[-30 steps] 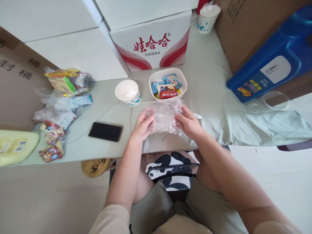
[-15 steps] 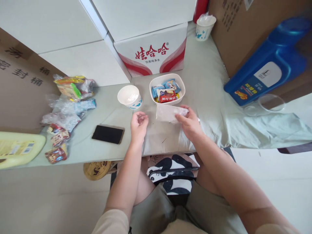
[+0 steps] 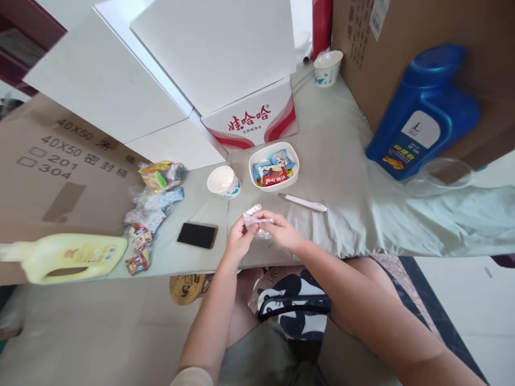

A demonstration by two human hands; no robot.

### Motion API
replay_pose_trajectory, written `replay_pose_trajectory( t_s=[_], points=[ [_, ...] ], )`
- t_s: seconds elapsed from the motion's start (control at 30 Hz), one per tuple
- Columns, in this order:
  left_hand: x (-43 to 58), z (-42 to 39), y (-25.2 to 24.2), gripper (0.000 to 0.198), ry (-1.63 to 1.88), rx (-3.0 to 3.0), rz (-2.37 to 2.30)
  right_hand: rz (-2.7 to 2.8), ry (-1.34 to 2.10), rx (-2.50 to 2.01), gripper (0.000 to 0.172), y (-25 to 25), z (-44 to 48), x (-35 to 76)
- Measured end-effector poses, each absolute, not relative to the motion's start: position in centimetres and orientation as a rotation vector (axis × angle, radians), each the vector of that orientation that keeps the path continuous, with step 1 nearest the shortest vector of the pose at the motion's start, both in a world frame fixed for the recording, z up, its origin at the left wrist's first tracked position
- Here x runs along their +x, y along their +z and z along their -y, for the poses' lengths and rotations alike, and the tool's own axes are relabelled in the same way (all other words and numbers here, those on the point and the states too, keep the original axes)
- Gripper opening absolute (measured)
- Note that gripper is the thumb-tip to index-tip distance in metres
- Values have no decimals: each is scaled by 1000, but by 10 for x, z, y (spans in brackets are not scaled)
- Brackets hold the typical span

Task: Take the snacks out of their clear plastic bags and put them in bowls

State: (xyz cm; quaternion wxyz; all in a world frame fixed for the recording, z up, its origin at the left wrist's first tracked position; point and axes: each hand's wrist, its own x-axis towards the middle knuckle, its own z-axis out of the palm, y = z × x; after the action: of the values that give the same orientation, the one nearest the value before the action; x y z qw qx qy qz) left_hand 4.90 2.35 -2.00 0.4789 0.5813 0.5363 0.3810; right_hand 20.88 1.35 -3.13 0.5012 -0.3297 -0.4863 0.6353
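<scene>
My left hand [image 3: 238,239] and my right hand [image 3: 282,231] meet close to the cloth's front edge, both closed on a crumpled clear plastic bag [image 3: 252,210]. Fingers hide part of the bag. Just beyond them stands a white square bowl [image 3: 296,168] holding wrapped snacks [image 3: 274,174] in red and blue packets. To its left is a white paper cup [image 3: 222,181] with blue leaf prints. A slim white-handled tool [image 3: 303,202] with a grey tip lies right of my hands, apart from them. A black phone [image 3: 197,235] rests left of my left hand.
Wrapped snacks and plastic wrappers [image 3: 151,206] lie in a heap at the left, near a yellow jug [image 3: 76,256]. A blue bottle [image 3: 422,115] and a clear plastic cup [image 3: 447,172] are at the right. Cartons [image 3: 251,120] line the back; another paper cup [image 3: 328,68] stands there.
The bag went from my right hand alone, held out flat, to both hands, crumpled and nearer me. My hands came together. The white-handled tool now shows. The view has shifted left.
</scene>
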Motion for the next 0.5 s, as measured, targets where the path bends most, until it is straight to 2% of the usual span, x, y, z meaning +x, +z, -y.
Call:
replay_pose_trajectory(
  t_s=[0.1,0.23,0.4,0.5],
  points=[
    [39,-45,3,24,1058,1736,-1602,1053,1583,-932,22,-31,-21,208],
    [21,-104,48,11,1118,2084,-2069,1056,1522,-1125,20,-35,-28,205],
    [29,-181,73,10,312,2254,-2150,1199,1457,-1114,20,-38,-31,205],
    [39,-201,58,3,292,2046,-1951,1302,1427,-1129,19,-41,-31,208]
  ],
)
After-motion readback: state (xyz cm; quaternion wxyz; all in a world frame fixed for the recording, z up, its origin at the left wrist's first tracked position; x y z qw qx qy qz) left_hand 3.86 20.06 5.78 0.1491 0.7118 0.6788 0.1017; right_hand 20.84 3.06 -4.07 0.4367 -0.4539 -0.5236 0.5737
